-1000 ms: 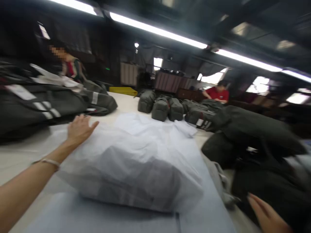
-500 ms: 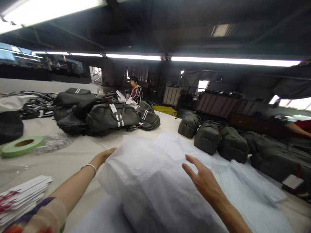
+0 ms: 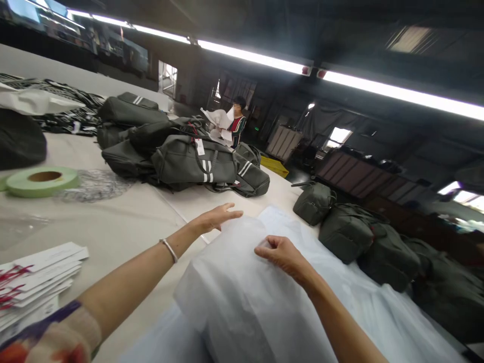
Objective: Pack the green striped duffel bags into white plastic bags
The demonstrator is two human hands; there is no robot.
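A bulky package in a thin white wrapper [image 3: 242, 297] lies on the table in front of me. My left hand [image 3: 215, 218] reaches over its far left corner with the fingers stretched out flat. My right hand [image 3: 282, 253] rests on top of the package, fingers curled and pinching the white wrapper. A thin bracelet sits on my left wrist.
Olive-green duffel bags are piled at the back left [image 3: 189, 159] and along the right [image 3: 344, 234]. A green tape roll [image 3: 41, 180] and a stack of white cards [image 3: 34, 275] lie at the left. A person [image 3: 236, 123] works behind the far pile.
The view has swung left and tilted. My right hand came from off the package, hovered open, then closed on the wrapper. My left hand moved further across the package's far corner.
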